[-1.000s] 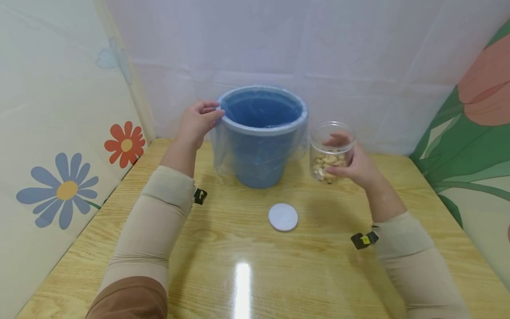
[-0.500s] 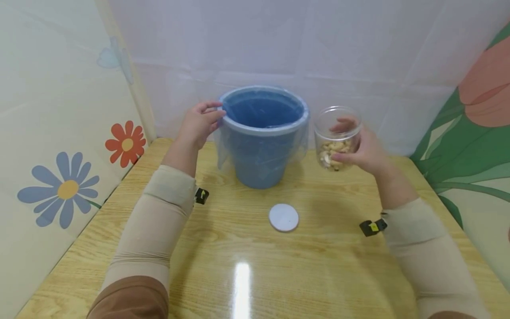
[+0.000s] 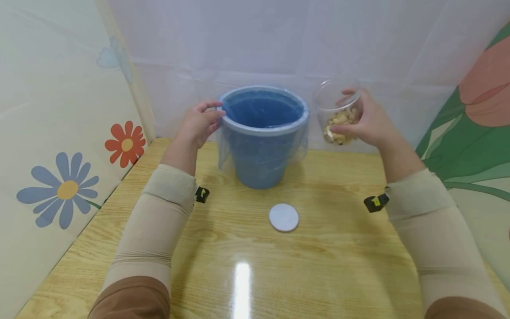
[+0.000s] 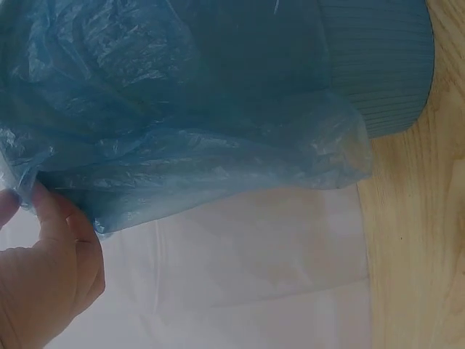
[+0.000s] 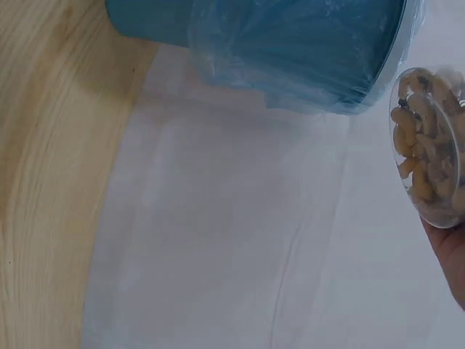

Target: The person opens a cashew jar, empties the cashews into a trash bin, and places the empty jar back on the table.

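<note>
A blue bin [image 3: 260, 155] stands on the table, its rim covered by a clear plastic bag [image 4: 276, 156] that hangs loosely outside. At the bin's left rim, my left hand [image 3: 201, 122] pinches the bag and rim between thumb and fingers, as the left wrist view also shows. To the right of the bin, my right hand [image 3: 370, 119] grips a clear, lidless jar [image 3: 324, 102] from its right side, raised above the table and tipped a little to the left. Tan, curved nuts [image 5: 425, 145] fill its lower part. The bin's opening is dark blue inside.
A round white lid [image 3: 283, 217] lies on the wooden table [image 3: 318, 266] in front of the bin. A white cloth backdrop [image 3: 259, 40] hangs right behind the bin, and flower-printed panels [image 3: 67, 190] stand at both sides.
My right hand has lifted the jar of nuts higher and slightly to the right, and the jar now tips a little leftward. My left hand stays at the bin's rim.
</note>
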`<move>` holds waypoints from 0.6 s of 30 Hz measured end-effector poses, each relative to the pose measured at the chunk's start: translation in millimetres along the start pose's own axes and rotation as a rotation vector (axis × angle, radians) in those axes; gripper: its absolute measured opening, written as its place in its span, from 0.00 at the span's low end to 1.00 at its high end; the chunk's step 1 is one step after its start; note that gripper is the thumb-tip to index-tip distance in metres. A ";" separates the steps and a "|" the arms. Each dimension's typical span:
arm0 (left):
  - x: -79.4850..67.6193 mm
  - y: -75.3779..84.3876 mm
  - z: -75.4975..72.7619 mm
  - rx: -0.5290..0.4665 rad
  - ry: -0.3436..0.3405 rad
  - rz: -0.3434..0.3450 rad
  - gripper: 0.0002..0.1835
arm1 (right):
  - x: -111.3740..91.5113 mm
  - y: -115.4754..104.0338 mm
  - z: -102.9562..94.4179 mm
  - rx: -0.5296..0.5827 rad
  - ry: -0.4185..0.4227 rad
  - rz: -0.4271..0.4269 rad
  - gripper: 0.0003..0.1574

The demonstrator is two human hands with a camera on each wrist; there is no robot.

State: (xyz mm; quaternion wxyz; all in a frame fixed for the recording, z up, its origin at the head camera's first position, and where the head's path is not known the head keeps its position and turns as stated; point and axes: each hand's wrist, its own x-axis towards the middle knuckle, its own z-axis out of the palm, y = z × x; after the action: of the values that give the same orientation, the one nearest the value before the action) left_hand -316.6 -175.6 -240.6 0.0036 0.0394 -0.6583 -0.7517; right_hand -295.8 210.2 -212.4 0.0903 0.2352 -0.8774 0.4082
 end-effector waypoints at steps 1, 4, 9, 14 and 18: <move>0.0 0.0 0.1 -0.003 0.000 -0.001 0.22 | 2.1 -1.5 -1.3 -0.014 -0.001 0.025 0.54; 0.3 -0.4 0.3 -0.008 0.001 -0.001 0.22 | 8.5 -5.4 -3.8 -0.066 0.000 0.079 0.55; 0.8 -0.9 0.3 -0.006 -0.001 -0.001 0.22 | 18.9 -10.6 -4.9 -0.165 -0.016 0.161 0.60; 0.5 -1.3 0.7 0.009 -0.001 -0.002 0.22 | 27.2 -16.1 -4.0 -0.251 -0.043 0.204 0.66; -0.7 -1.4 1.2 0.017 0.003 -0.005 0.21 | 34.7 -20.1 -3.1 -0.302 -0.068 0.199 0.69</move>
State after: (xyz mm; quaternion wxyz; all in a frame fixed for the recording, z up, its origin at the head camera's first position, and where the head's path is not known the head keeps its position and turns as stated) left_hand -316.0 -174.3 -241.8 0.0023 0.0421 -0.6646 -0.7460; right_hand -316.4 189.6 -184.7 0.0542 0.1445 -0.9502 0.2708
